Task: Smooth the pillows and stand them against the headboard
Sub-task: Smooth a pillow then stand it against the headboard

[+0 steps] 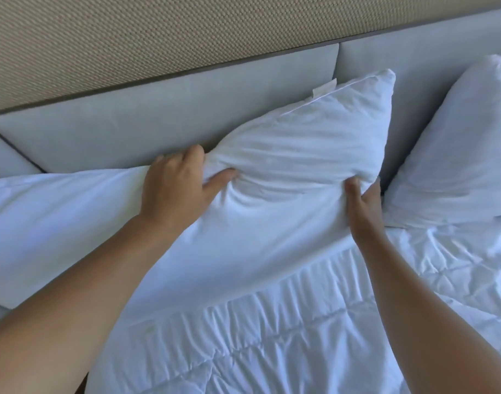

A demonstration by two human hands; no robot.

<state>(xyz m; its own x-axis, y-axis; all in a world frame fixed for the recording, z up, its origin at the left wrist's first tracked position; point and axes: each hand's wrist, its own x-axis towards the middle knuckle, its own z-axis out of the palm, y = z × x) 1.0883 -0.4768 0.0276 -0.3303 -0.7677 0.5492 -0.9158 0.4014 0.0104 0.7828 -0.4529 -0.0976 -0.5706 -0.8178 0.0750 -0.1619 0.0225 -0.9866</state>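
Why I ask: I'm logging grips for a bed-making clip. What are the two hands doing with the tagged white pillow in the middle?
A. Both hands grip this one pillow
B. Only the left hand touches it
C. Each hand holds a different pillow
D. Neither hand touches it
A: the left hand bunches the fabric at the left end of the pillow, and the right hand pinches its lower right corner.
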